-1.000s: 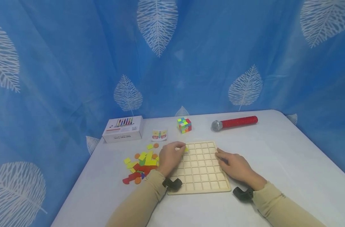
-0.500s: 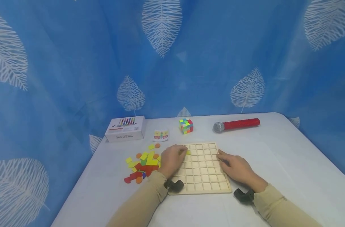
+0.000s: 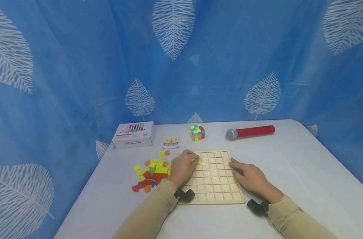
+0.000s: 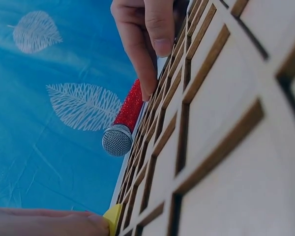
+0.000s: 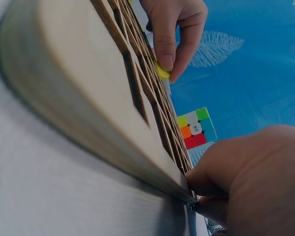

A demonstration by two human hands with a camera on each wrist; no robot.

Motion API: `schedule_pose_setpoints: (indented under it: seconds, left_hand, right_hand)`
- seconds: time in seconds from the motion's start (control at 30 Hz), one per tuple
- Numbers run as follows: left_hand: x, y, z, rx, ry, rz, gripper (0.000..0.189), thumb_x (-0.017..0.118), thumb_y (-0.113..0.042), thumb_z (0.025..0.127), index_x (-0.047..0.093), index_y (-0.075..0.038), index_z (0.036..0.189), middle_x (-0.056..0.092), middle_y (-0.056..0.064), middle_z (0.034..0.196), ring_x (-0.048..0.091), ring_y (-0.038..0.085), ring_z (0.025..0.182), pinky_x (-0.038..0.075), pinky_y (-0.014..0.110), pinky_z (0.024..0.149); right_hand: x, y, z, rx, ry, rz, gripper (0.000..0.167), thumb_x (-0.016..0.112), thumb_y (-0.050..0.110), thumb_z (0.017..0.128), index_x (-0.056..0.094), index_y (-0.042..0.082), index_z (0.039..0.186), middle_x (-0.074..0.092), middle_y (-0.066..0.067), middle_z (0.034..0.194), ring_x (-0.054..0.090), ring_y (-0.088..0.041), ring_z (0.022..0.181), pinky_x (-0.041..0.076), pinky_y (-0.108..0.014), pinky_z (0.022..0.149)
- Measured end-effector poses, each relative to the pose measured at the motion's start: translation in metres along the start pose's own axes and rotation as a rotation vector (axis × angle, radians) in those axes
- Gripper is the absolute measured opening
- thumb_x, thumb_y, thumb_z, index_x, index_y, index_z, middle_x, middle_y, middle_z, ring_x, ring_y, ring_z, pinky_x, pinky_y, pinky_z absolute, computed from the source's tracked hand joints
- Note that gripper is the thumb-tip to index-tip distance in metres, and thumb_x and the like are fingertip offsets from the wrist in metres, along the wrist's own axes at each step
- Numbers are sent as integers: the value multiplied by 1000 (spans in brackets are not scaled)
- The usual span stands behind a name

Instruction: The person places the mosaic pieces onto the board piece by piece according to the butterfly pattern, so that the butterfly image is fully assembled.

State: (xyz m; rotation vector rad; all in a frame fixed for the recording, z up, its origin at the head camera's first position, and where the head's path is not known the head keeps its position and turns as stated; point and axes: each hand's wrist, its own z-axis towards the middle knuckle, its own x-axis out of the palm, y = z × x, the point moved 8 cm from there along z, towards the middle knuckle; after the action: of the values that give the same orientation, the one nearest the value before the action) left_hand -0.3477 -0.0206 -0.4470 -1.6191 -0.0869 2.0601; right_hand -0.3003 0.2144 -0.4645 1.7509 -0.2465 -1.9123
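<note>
- Grid board (image 3: 216,180), pale wood, one: lies flat on the white table (image 3: 289,159), its face divided by raised strips into square cells; its centre taken as the clock's middle below.
- Left hand (image 3: 182,167): over the board's 10 o'clock side, thumb and finger pinching a small yellow piece.
- Yellow piece (image 5: 162,72), one: at the board's face between 10 and 11 o'clock; whether seated in a cell cannot be told.
- Right hand (image 3: 250,175): at 3 o'clock, thumb and finger gripping the board's edge.
- Loose pieces (image 3: 161,170), assorted: heaped and scattered on the table at 9 o'clock, in yellow, red, orange, green and blue; squares, discs and longer shapes.
- Picture card (image 3: 170,142), one: between 10 and 11 o'clock, printed with a coloured figure.
- White box (image 3: 133,135), one: at 10 o'clock, farther out, bearing a printed picture of coloured columns.
- Puzzle cube (image 3: 197,132), one: near 11 o'clock, multicoloured.
- Microphone (image 3: 250,132), one: between 1 and 2 o'clock, red handle, silver head.
- Backdrop (image 3: 214,73): blue cloth with white leaf prints, at 12 o'clock.
</note>
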Motion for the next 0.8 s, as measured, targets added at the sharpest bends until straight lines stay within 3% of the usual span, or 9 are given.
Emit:
schedule_pose_setpoints:
  seconds: [0.23,0.47,0.6,0.7,0.8]
  left_hand:
    - [2,0,2,5,9,59,22,70,-34,98,79,-26,116,69,-2,116,67,13,80,50,26,64]
    - [5,0,2,4,13,75,21,70,-33,98,80,-25,115,70,-2,116,70,14,85,55,29,69]
    - [5,-1,2,7,11,95,21,70,-34,98,80,-25,114,70,-2,115,71,14,85,55,30,69]
    - [5,-2,1,8,8,119,21,70,-34,98,81,-25,114,70,-2,116,72,15,86,56,31,70]
    - [4,-2,1,7,7,135,22,70,-35,98,80,-25,114,70,-1,117,72,15,87,57,32,72]
  right_hand:
    - [2,-1,2,16,4,-3,41,60,18,98,65,7,137,55,-11,150,53,-43,135,47,-60,104]
    - [1,-1,2,32,12,-5,42,59,15,97,66,7,137,56,-11,149,59,-41,131,51,-56,98]
    - [1,-2,3,40,6,2,42,59,14,96,66,7,137,57,-11,148,69,-34,113,55,-44,80]
    - [0,-1,4,39,-12,4,42,60,13,94,67,7,135,58,-12,147,66,-24,95,42,-32,65]
    - [-1,0,5,41,-21,7,42,60,13,93,68,7,134,59,-12,146,63,-19,78,38,-28,59]
